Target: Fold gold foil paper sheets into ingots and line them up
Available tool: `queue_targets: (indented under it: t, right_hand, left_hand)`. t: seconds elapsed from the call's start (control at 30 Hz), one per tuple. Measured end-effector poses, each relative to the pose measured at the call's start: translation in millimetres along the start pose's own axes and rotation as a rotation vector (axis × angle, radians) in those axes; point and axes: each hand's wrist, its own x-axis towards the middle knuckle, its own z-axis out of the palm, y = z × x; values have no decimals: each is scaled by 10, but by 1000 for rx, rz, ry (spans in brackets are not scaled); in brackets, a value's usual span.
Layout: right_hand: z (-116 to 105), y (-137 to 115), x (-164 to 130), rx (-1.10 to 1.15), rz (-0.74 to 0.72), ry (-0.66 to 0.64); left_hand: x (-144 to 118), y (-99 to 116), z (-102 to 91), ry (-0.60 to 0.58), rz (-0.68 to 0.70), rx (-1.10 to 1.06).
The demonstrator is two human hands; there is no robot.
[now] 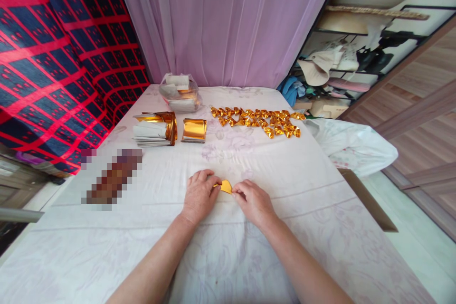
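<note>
Between my two hands, low over the cloth, is a small folded piece of gold foil paper (225, 186). My left hand (202, 192) pinches its left end between thumb and fingers. At its right end, the thumb and fingertips of my right hand (251, 198) close on the edge. Beyond my left hand lies a small pile of gold foil sheets (194, 130), beside a thicker fanned stack of foil sheets (153, 129) with pale backs. Several folded gold foil pieces (256, 118) sit in rows farther back to the right.
A clear plastic bag (180, 93) with more foil sheets stands at the table's back. A blurred-out object (113, 178) lies on the left. The table has a pale flowered cloth (228, 256). A white plastic bag (359, 147) hangs at the right edge, near a crowded shelf (335, 64).
</note>
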Motion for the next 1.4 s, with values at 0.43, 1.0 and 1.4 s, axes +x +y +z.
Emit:
queue_targets:
  t: [0.43,1.0,1.4]
  right_hand:
    - [19,256,-111,49,-308,48]
    - [-34,128,13,-152,-267,-13]
    - [26,-214,457,-51,48,-22]
  left_hand:
    - [-424,215,59,11,361,230]
    - [-396,214,91,-39,313,234]
    - [-430,242,39,-70,248,229]
